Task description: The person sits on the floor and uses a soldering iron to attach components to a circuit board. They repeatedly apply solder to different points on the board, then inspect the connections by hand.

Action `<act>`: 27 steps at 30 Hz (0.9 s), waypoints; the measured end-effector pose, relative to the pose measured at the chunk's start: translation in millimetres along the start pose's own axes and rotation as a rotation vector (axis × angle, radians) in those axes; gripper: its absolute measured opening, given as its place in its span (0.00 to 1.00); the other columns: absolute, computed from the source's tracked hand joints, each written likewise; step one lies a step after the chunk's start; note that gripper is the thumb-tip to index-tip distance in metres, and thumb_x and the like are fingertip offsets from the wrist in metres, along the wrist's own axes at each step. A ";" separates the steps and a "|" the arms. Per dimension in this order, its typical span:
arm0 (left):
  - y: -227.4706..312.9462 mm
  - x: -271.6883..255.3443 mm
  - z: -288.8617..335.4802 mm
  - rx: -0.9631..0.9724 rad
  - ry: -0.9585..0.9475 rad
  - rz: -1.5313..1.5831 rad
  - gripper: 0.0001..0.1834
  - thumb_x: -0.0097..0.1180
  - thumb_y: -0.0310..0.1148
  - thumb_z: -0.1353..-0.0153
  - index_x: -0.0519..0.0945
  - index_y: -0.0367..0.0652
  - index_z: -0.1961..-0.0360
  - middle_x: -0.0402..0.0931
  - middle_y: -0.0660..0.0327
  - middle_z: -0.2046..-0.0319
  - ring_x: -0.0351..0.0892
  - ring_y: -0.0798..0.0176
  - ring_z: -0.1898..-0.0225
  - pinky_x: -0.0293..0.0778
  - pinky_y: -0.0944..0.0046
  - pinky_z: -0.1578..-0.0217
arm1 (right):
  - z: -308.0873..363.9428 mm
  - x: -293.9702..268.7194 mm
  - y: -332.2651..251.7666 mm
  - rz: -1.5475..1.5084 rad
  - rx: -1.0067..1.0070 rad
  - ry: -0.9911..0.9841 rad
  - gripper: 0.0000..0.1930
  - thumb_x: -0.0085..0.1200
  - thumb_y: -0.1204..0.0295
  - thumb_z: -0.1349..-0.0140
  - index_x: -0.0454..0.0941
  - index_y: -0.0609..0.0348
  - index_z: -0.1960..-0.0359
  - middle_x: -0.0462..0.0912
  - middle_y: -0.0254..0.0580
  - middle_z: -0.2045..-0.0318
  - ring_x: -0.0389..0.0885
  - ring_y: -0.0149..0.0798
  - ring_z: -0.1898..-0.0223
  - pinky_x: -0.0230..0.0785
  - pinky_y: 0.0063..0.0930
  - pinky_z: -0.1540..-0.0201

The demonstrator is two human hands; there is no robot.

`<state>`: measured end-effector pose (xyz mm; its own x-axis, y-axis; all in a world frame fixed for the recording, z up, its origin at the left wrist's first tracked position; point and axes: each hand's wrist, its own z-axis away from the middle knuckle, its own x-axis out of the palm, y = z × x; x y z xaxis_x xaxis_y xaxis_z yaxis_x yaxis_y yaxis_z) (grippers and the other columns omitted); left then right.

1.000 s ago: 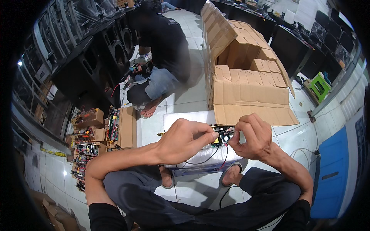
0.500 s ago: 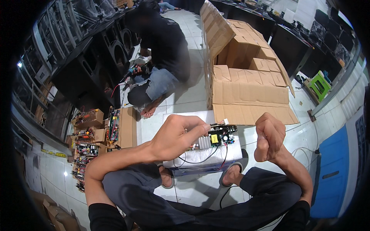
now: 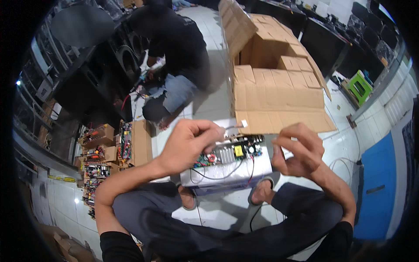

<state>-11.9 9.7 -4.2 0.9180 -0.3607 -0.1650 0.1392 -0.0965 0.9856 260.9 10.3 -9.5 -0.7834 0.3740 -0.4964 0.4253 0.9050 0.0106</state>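
Observation:
My left hand (image 3: 188, 145) is closed in a pinch on a short thin cable (image 3: 233, 127), which ends in a small white connector (image 3: 244, 124). Below that cable lies a circuit board (image 3: 226, 155) with a silver heatsink, a yellow-wrapped transformer, capacitors and loose dark and red wires. It rests on a white-wrapped box (image 3: 218, 175) between my feet. My right hand (image 3: 301, 150) hovers just right of the board, fingers bent, with a gap between thumb and forefinger and nothing visible in it.
Several circuit boards (image 3: 97, 170) stand in cardboard at the left. Ahead sits a co-worker (image 3: 181, 56) beside black speaker cabinets (image 3: 87, 83). A large open carton (image 3: 279, 94) lies just beyond my box. A blue panel (image 3: 377, 187) and a green stool (image 3: 360, 87) are at right.
My right hand has loosened from a closed pinch and its fingers have parted. My left hand has shifted a little left, with the connector now showing clear above the board.

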 end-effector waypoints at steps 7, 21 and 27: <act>6.6 -0.2 4.5 0.024 0.039 0.012 0.13 0.56 0.31 0.33 0.83 0.30 0.69 0.71 0.69 0.82 0.64 0.80 0.78 0.58 0.73 0.76 | 13.5 -19.0 18.6 0.068 0.188 -0.025 0.04 0.54 0.83 0.58 0.74 0.64 0.79 0.75 0.45 0.78 0.75 0.40 0.80 0.68 0.28 0.76; 4.1 -3.1 4.2 0.024 0.087 -0.080 0.13 0.57 0.33 0.33 0.82 0.30 0.68 0.73 0.68 0.80 0.65 0.78 0.79 0.58 0.75 0.75 | 108.4 -52.7 62.8 0.603 0.620 -1.187 0.04 0.56 0.80 0.50 0.77 0.66 0.81 0.81 0.55 0.79 0.83 0.54 0.75 0.74 0.45 0.69; -0.4 -1.0 2.9 0.057 0.074 -0.092 0.14 0.56 0.33 0.32 0.82 0.31 0.68 0.75 0.66 0.78 0.65 0.78 0.79 0.59 0.75 0.77 | 111.2 -63.8 63.5 0.687 0.619 -1.167 0.03 0.55 0.80 0.52 0.78 0.68 0.81 0.81 0.58 0.79 0.83 0.57 0.74 0.76 0.46 0.70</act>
<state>-13.9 7.4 -4.5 0.9276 -0.2783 -0.2491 0.2045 -0.1796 0.9622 388.3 21.4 -73.6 0.3137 0.0410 -0.9486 0.9067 0.2838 0.3121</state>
